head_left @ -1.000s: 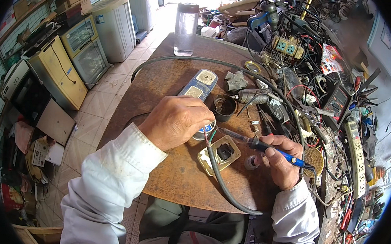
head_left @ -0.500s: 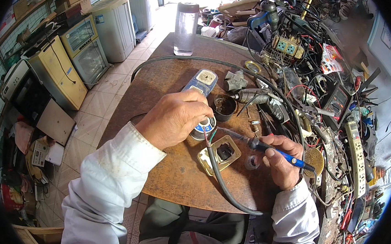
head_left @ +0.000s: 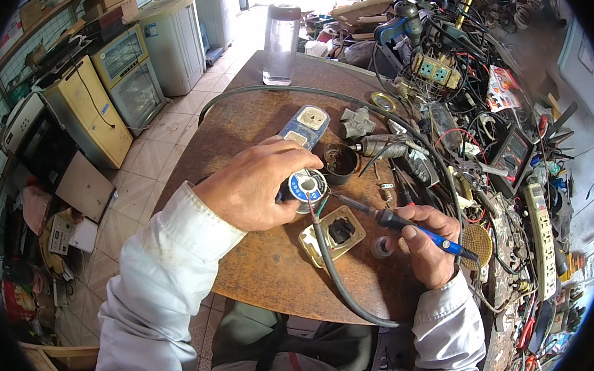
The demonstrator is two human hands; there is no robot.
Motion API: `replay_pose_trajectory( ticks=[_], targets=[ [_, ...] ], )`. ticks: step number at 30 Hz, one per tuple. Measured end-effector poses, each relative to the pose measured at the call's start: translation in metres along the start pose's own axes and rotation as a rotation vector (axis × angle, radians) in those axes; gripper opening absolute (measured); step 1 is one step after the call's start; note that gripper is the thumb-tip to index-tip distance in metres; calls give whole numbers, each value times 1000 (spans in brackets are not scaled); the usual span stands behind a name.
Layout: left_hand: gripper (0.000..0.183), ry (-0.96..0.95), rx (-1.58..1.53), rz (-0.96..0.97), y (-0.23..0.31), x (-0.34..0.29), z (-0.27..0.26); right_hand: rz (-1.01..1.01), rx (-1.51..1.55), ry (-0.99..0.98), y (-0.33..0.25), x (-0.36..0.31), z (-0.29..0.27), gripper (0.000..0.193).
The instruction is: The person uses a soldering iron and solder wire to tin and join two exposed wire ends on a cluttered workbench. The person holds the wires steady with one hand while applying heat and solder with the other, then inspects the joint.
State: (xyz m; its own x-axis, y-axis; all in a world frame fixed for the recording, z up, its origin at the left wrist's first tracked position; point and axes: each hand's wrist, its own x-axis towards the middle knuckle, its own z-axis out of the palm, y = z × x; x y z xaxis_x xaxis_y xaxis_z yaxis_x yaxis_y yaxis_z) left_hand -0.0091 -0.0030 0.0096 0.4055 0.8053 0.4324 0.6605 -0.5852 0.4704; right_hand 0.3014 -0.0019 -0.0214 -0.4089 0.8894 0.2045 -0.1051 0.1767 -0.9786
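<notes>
Left hand (head_left: 259,188) is curled round the spool (head_left: 301,191), thumb and fingers on its sides, blue face up; spool is mid-table (head_left: 248,273), right at the wire ends (head_left: 311,209) of the cable (head_left: 336,287); can't tell if it's resting or lifted. Right hand (head_left: 431,251) grips the iron (head_left: 392,220) pen-style, tip near the green wire (head_left: 323,204) — contact unclear.

Risks: if the iron's hot, a slip leftward could burn the left hand or mark the spool; cable looks stiff, so a nudge could spring the wire ends out of place; right hand sits just beside the jar (head_left: 382,251) — a sweep could tip it.

Containers: shell (head_left: 309,247), hollow side up, has a black part (head_left: 342,231) in it; dark cup (head_left: 340,178) has brown residue inside; jar is small, contents unreadable; bottle (head_left: 282,50) at the far end, capped, holds clear liquid.
</notes>
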Motion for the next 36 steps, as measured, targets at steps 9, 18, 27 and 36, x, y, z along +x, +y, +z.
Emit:
replay_pose_trajectory(
  ticks=[9,18,27,36],
  targets=[
    [55,-27,122,-87,2,0,7,-9,23,2,2,-1,1,34],
    [60,-52,172,-75,0,1,12,4,10,11,0,0,1,34],
    [57,-54,224,-90,-1,2,12,-17,-15,-6,4,1,0,34],
    [57,-17,242,-158,-1,2,8,-57,-4,64,4,0,7,37]
  ],
)
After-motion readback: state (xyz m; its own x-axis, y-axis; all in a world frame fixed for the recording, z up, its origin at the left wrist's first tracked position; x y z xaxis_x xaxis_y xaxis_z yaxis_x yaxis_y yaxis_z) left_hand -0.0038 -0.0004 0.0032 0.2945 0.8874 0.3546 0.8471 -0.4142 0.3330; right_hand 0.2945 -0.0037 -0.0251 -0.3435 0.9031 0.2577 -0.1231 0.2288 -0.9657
